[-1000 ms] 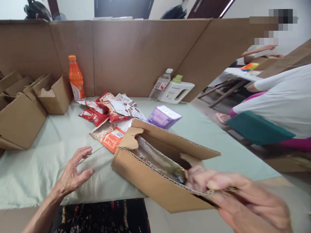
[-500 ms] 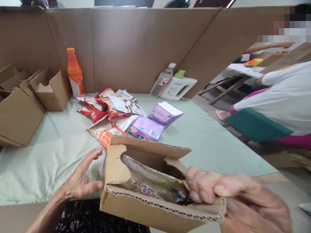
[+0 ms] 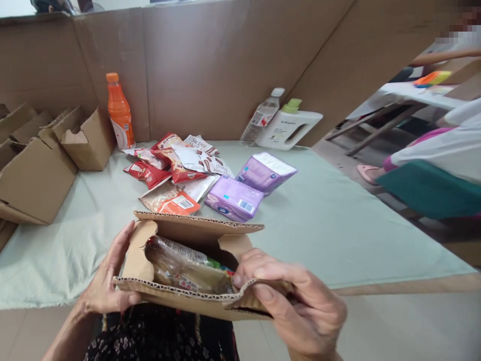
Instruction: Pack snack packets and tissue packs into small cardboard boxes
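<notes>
An open cardboard box (image 3: 169, 297) is held up in front of me, over the near edge of the table. Inside it lies a clear plastic food packet (image 3: 188, 265) with printed lettering; its lower part is hidden by the box wall. My left hand (image 3: 108, 278) grips the box's left end, thumb on the near side and fingers behind. On the right, my right hand (image 3: 289, 296) is closed on the box's near right corner, its thumb outside and its fingers reaching over the rim beside the packet. The cardboard bends under that grip.
Snack packets (image 3: 176, 165) lie heaped beyond the box, with two purple tissue packs (image 3: 236, 198) alongside. An orange bottle (image 3: 120, 113), a clear bottle (image 3: 261, 118) and a white jug (image 3: 289, 128) stand by the cardboard screen (image 3: 225, 65). More boxes (image 3: 37, 175) sit left; a person sits right.
My left hand has gone from spread beside the box to gripping its left end. The box has moved left, my right hand travelling with it, and its near right corner is now bent.
</notes>
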Demonstrator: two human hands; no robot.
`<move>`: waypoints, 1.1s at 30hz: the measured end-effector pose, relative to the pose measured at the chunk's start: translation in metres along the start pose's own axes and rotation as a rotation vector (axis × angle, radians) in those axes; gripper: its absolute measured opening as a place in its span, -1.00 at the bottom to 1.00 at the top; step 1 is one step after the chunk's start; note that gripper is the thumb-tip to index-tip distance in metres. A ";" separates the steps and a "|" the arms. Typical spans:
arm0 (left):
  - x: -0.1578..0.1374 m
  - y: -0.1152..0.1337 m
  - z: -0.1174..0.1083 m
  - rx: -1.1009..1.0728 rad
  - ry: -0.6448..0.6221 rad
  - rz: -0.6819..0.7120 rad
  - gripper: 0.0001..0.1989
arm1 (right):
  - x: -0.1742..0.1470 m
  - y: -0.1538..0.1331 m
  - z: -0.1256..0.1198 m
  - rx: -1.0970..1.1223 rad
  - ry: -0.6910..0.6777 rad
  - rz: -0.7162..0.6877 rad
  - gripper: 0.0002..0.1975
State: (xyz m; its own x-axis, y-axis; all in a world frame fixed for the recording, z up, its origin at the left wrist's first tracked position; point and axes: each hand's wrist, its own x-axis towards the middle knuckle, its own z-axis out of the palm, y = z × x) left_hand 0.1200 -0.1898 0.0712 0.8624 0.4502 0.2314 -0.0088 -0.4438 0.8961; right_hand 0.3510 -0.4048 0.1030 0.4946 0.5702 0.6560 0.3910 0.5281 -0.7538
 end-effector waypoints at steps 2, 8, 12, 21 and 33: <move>0.005 -0.001 0.000 0.037 0.005 0.018 0.08 | -0.002 0.001 0.002 -0.023 -0.003 -0.018 -0.82; 0.013 -0.007 0.005 -0.009 0.042 -0.017 0.17 | -0.005 -0.002 0.003 -0.058 -0.021 -0.009 -0.86; 0.013 0.000 0.005 -0.020 0.043 0.061 0.01 | -0.002 -0.003 0.002 -0.068 -0.063 0.002 -0.84; 0.001 0.015 0.002 0.032 -0.001 0.082 -0.20 | 0.003 -0.029 -0.014 -0.088 -0.395 0.125 -0.65; -0.006 0.018 0.004 0.149 0.013 0.200 -0.36 | 0.012 -0.022 -0.012 -0.032 -0.347 0.105 -0.57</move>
State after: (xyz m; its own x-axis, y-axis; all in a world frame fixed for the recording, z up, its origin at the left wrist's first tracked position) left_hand 0.1165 -0.2040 0.0841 0.8446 0.3514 0.4039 -0.1027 -0.6341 0.7664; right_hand 0.3575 -0.4172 0.1265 0.2430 0.8029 0.5444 0.3785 0.4383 -0.8153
